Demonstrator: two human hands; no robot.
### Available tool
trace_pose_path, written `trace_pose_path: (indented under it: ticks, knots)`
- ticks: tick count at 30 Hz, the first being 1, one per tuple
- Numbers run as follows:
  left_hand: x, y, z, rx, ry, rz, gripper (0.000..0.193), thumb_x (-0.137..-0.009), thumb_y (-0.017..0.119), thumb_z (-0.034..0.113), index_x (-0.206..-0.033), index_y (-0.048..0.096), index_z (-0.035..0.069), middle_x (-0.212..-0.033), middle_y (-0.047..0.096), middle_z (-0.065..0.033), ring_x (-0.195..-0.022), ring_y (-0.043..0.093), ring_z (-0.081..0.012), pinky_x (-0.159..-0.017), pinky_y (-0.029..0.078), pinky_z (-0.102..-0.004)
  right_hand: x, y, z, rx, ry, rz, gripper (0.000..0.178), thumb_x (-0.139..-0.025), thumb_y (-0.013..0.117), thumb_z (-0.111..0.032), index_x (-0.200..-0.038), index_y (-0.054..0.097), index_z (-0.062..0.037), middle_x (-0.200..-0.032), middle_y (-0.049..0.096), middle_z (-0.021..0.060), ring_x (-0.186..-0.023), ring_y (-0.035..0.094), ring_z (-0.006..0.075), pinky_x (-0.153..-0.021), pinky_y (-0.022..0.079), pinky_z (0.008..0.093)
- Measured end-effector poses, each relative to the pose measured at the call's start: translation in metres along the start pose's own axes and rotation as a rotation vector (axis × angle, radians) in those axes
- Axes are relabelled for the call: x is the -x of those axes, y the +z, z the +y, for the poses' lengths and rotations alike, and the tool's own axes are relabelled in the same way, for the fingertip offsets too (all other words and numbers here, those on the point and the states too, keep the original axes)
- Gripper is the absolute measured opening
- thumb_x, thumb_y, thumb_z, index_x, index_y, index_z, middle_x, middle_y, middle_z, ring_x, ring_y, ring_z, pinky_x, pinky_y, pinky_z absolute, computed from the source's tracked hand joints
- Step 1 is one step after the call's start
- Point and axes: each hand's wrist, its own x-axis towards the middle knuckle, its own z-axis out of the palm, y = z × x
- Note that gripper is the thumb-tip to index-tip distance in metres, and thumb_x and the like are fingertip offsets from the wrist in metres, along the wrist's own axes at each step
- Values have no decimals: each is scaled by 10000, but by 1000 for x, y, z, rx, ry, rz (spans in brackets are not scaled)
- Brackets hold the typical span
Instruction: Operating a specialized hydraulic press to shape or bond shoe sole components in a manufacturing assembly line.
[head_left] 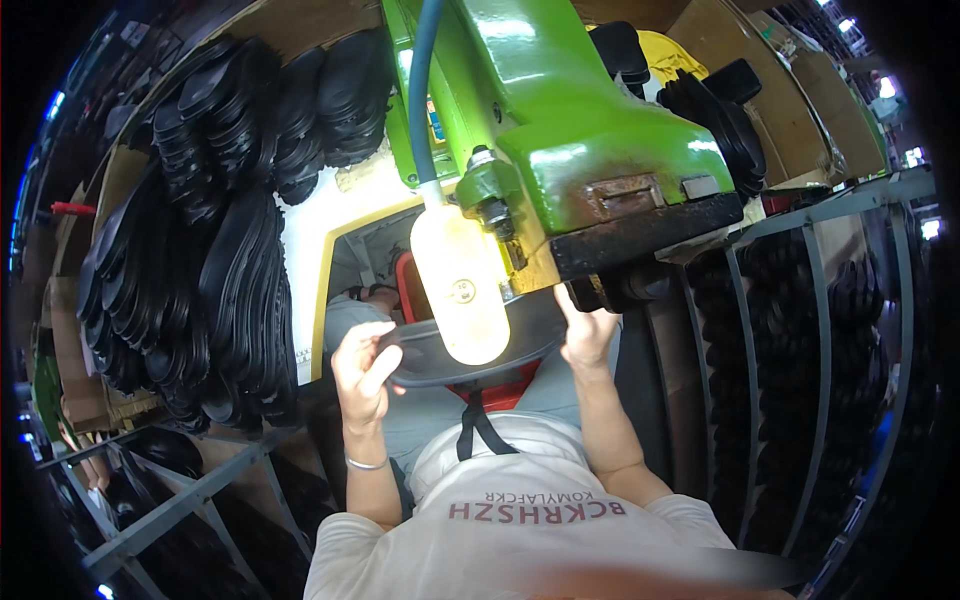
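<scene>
A black shoe sole is stretched between my two hands, in front of my body and beneath a green machine. My left hand pinches one end of it, with thumb and fingers at the rim. At the other end, my right hand grips the sole, close under the machine's dark lower head. A bright lamp on a blue-grey cable hangs in front and hides the middle of the sole.
Stacks of black soles crowd the left side, by a white, yellow-edged panel. More soles lie beside cardboard boxes at the far right. Metal racks stand on both sides. My lap is below.
</scene>
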Motion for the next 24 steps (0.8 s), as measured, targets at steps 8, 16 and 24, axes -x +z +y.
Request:
trace_pose_path:
  ticks: [8,16,24]
  knots:
    - [21,-3,-31,-684,-50,-533,418,-719,768,111,-1088,616,-12,-770,662,-77,-725,608,-74,-626,472,-222,-3,15,-2,52,-61,-287,314,-707,748,-19,-980,598,15,-891,652,55,-816,607,115,-746,487,261]
    - [-28,127,-36,-598,379,-73,144,-835,653,124,-813,639,-17,-625,571,-35,-577,464,-69,-546,400,-234,29,-29,2,119,183,-258,427,-769,732,-160,-1101,530,17,-1007,616,73,-930,575,153,-836,460,294]
    - [-14,115,-65,-604,406,42,94,-834,650,22,-904,621,-34,-764,605,-1,-661,521,-54,-600,430,-204,109,-140,3,-162,657,-310,466,-725,691,-45,-1142,510,56,-1041,610,96,-917,582,137,-833,451,256]
